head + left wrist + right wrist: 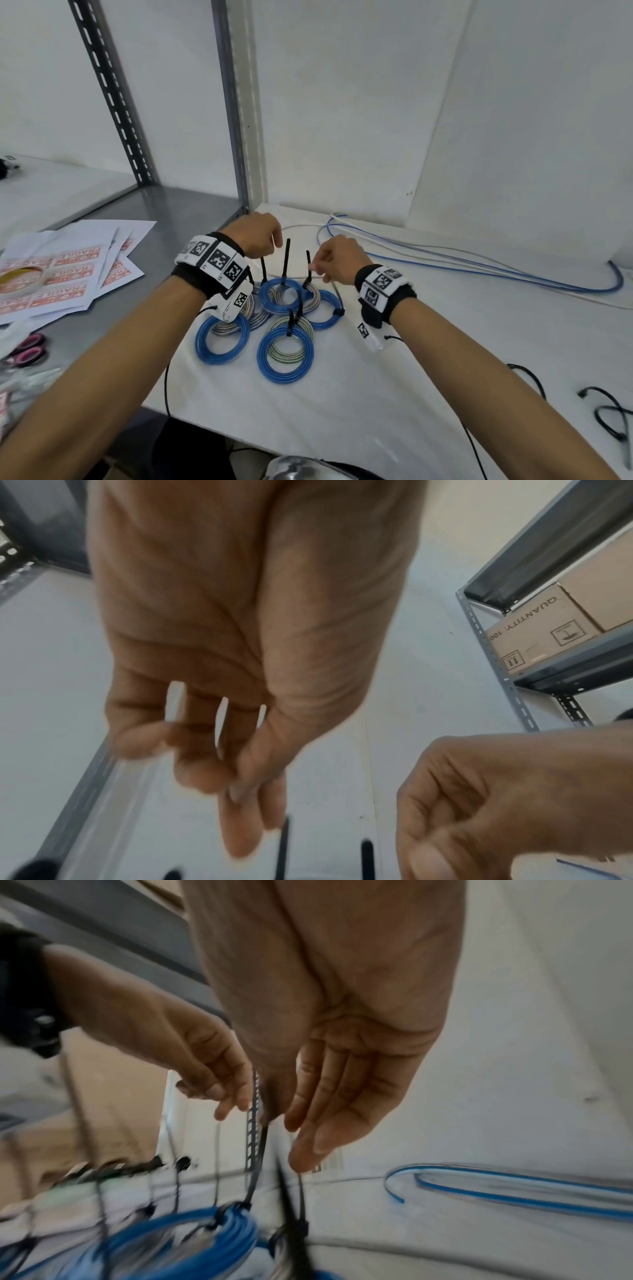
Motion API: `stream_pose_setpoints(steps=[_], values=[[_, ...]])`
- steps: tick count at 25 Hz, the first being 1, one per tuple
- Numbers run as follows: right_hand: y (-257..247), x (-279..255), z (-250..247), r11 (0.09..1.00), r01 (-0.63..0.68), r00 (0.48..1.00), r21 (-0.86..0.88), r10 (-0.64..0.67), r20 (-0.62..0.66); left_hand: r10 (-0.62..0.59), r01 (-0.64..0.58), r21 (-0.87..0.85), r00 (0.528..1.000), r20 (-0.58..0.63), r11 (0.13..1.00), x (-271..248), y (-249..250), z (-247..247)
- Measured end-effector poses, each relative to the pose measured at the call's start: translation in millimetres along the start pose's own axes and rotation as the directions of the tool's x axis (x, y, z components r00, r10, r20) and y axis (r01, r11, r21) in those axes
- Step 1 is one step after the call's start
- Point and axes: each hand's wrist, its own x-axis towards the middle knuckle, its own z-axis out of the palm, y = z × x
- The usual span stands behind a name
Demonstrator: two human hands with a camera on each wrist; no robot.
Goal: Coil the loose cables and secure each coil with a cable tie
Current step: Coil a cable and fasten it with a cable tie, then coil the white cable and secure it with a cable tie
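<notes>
Tied coils lie just below both hands

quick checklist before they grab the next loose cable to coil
1. Finished coils tied: ok, black cable ties stand up from the pile.
2. Loose cable left: ok, blue and white cables lie uncoiled along the wall.
3. Left hand free: ok, fingers loosely curled, holding nothing.
4. Right hand free: cannot tell; its fingers are at a tie tail.
5. Path to cables: ok, bare white table lies between.
6. Spare ties within reach: cannot tell.
</notes>
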Motion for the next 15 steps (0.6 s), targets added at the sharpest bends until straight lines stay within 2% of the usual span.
stream_pose_setpoints(steps=[2,3,4,6,8,11,13,15], values=[[22,7,-24,0.995,-0.088,0.99,0.044,0.092,-0.106,0.003,-0.01,-0.041,0.987,-0.158,0.999,8,11,-2],[37,9,-34,0.989,-0.14,0.984,-0.041,0.134,-0.12,0.018,-0.033,-0.071,0.98,-0.197,0.997,12,19,-1],[55,11,-41,0.957,-0.201,0.978,-0.208,0.183,-0.106,0.043,-0.063,-0.093,0.977,-0.208,0.994,17,30,2],[87,7,-44,0.817,-0.278,0.95,-0.505,0.311,-0.019,0.101,-0.123,-0.116,0.979,-0.177,0.986,28,54,14],[112,4,-42,0.763,-0.294,0.924,-0.576,0.381,0.033,0.166,-0.179,-0.102,0.978,-0.126,0.979,41,76,25],[121,0,-54,0.835,-0.306,0.945,-0.458,0.326,-0.036,0.22,-0.224,-0.07,0.974,-0.061,0.972,63,99,37],[110,-5,-77,0.923,-0.275,0.954,-0.269,0.229,-0.192,0.249,-0.248,-0.06,0.969,-0.001,0.967,74,112,41],[91,-16,-106,0.981,-0.173,0.912,-0.088,0.126,-0.39,0.269,-0.267,-0.065,0.963,0.021,0.961,79,124,41]])
